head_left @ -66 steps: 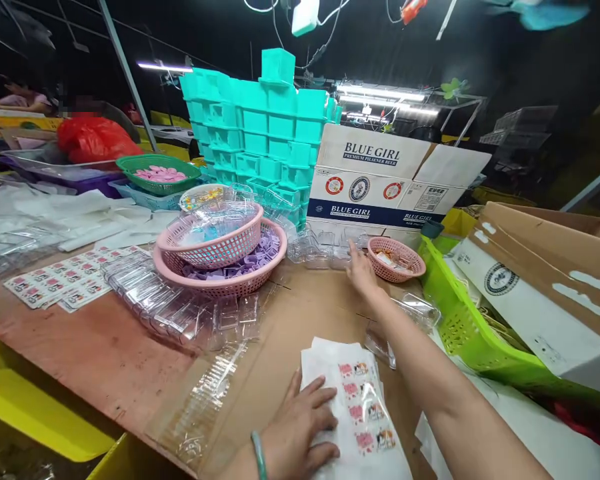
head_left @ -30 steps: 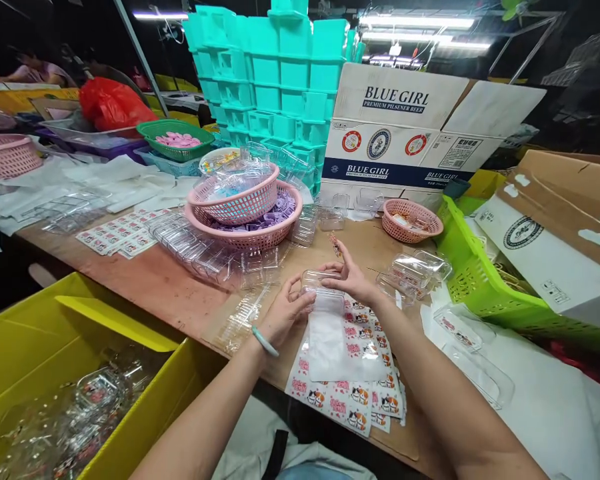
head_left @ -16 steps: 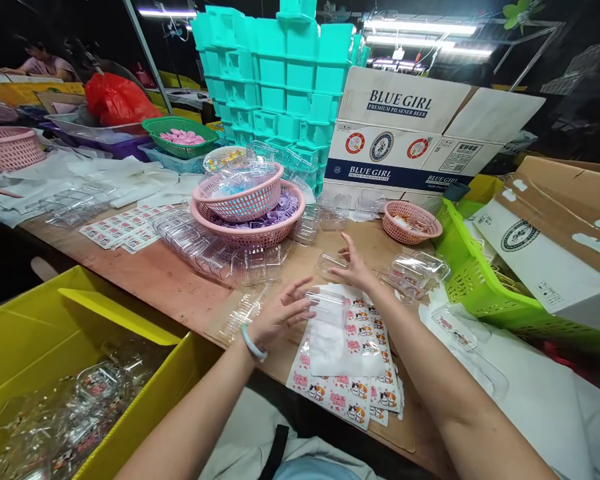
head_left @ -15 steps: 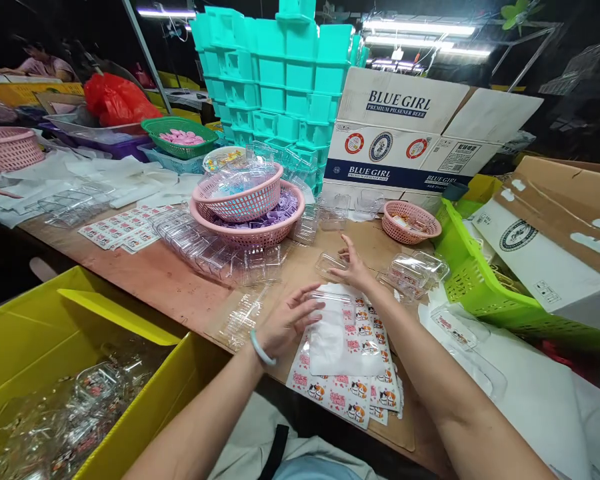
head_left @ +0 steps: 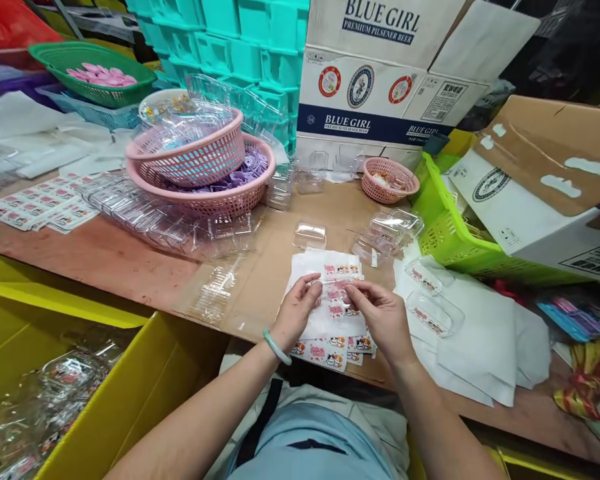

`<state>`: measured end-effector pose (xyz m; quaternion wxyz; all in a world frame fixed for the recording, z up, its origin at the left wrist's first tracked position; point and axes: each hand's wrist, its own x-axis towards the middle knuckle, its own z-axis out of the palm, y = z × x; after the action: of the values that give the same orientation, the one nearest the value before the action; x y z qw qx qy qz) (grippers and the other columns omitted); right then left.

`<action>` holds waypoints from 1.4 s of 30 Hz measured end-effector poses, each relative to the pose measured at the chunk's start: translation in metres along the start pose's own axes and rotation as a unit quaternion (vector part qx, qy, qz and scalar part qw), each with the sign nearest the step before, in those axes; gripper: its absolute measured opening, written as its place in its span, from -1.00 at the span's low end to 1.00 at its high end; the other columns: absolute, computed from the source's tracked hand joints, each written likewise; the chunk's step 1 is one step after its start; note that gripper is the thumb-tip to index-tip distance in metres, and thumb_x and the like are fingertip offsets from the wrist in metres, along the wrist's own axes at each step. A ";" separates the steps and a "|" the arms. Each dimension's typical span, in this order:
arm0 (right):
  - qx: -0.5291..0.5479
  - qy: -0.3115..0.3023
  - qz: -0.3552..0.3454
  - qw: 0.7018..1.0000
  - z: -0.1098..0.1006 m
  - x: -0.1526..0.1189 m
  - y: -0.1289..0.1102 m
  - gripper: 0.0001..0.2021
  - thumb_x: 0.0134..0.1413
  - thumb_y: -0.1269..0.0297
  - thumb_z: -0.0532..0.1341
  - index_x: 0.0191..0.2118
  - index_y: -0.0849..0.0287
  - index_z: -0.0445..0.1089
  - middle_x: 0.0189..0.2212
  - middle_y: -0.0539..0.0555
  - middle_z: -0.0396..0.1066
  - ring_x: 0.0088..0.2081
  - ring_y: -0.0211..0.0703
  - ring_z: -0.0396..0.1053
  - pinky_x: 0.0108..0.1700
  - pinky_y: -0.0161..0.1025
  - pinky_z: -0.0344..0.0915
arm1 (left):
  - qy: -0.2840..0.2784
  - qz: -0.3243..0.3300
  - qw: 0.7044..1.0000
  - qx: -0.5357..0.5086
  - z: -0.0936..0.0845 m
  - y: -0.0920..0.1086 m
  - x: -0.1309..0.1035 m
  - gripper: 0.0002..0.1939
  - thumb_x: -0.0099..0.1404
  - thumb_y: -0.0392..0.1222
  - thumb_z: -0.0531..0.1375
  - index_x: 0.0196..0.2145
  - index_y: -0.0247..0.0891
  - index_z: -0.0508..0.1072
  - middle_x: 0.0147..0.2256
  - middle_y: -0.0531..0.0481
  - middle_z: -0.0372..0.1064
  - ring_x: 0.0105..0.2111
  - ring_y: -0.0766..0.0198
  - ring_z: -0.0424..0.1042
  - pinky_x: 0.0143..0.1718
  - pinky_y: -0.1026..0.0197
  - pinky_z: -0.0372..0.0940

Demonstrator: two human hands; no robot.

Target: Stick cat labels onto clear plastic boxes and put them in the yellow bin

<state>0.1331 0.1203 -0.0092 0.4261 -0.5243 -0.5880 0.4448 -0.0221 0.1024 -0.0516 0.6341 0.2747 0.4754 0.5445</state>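
Note:
My left hand (head_left: pixel 300 303), with a pale bangle (head_left: pixel 277 348) at its wrist, pinches the left end of a small clear plastic case (head_left: pixel 333 285). Thumb and fingers of my right hand (head_left: pixel 380 310) are closed at the case's right end. The see-through case is hard to make out against the sheets below it. Under both hands lie sticker sheets (head_left: pixel 320 353) printed with cats and pink lettering, partly covered by white backing paper (head_left: pixel 305 265). Just beyond the paper sits another clear case (head_left: pixel 310 235).
Pink baskets (head_left: pixel 200 200) with purple pieces and clear cases stand at left, near rows of clear cases (head_left: pixel 145 217). Stickered cases (head_left: pixel 433 313) lie on white paper at right, by a green basket (head_left: pixel 445 233). A yellow bin (head_left: pixel 105 393) is at lower left.
My view has tilted down and turned right. My hands, open and apart before, have come together over the sheets and closed on a clear case. My right hand has drawn back toward me.

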 end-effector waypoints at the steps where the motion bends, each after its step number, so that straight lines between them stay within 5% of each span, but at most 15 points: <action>1: -0.010 -0.007 -0.006 1.000 0.001 0.000 0.001 -0.74 0.00 0.09 0.29 -0.30 0.19 0.53 -0.50 0.03 0.48 -0.47 -0.23 0.38 -0.38 -0.27 0.35 | -0.002 -0.003 1.000 -0.006 0.000 0.000 0.000 -0.49 0.16 0.12 0.24 0.00 -0.19 0.40 -0.12 -0.10 0.38 -0.05 0.16 0.35 -0.02 0.15 0.23; 13: -0.098 -0.092 -0.007 0.991 0.003 0.009 -0.015 -0.69 0.02 0.03 0.25 -0.43 0.22 0.49 -0.60 0.01 0.38 -0.52 -0.25 0.29 -0.44 -0.31 0.24 | -0.042 -0.024 0.997 -0.057 -0.007 0.003 0.005 -0.44 0.17 0.07 0.25 0.07 -0.22 0.39 -0.10 -0.09 0.37 -0.12 0.26 0.33 0.00 0.15 0.18; 25: -0.139 -0.097 -0.008 0.985 0.007 0.011 -0.017 -0.72 0.05 0.05 0.23 -0.40 0.19 0.51 -0.57 0.01 0.42 -0.51 -0.23 0.32 -0.43 -0.30 0.24 | -0.039 -0.017 0.999 -0.023 -0.007 0.004 0.004 -0.40 0.13 0.05 0.29 0.08 -0.21 0.37 -0.20 -0.05 0.38 -0.17 0.28 0.34 -0.06 0.18 0.20; 30: -0.185 -0.047 -0.037 0.981 0.007 0.006 -0.010 -0.73 0.04 0.04 0.24 -0.36 0.15 0.51 -0.50 0.03 0.47 -0.49 -0.21 0.34 -0.42 -0.30 0.25 | -0.023 0.006 1.000 0.001 -0.002 0.006 0.003 -0.32 0.00 -0.09 0.39 0.07 -0.30 0.36 -0.29 -0.04 0.39 -0.23 0.28 0.36 -0.12 0.22 0.22; 35: -0.160 0.122 -0.043 0.979 -0.015 0.009 0.004 -0.57 0.04 0.05 0.25 -0.01 0.13 0.26 -0.57 -0.10 0.29 -0.53 -0.27 0.24 -0.41 -0.32 0.25 | -0.012 -0.001 1.000 -0.022 -0.002 0.003 0.007 -0.34 0.01 -0.09 0.37 0.07 -0.28 0.38 -0.25 -0.08 0.43 -0.27 0.29 0.39 -0.14 0.21 0.26; 39: -0.118 0.134 -0.036 0.983 -0.010 0.006 0.011 -0.34 -0.09 0.00 0.32 0.11 0.08 0.12 -0.23 0.08 0.37 -0.26 -0.16 0.36 -0.24 -0.22 0.34 | -0.025 -0.003 0.999 -0.036 0.001 0.001 0.006 -0.36 0.02 -0.11 0.37 0.07 -0.27 0.37 -0.23 -0.08 0.45 -0.23 0.27 0.41 -0.11 0.21 0.26; 42: -0.119 0.073 0.033 0.990 0.006 -0.001 0.012 -0.20 -0.18 -0.05 0.35 0.19 0.07 0.09 0.00 0.21 0.32 -0.09 0.01 0.37 -0.20 -0.13 0.39 | -0.038 -0.023 0.997 -0.059 0.003 0.002 0.000 -0.39 0.07 -0.12 0.34 0.08 -0.25 0.35 -0.23 -0.07 0.47 -0.21 0.26 0.43 -0.08 0.19 0.26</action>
<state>0.1298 0.1199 -0.0228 0.3874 -0.6216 -0.5866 0.3457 -0.0200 0.1035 -0.0490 0.6794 0.2458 0.4243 0.5459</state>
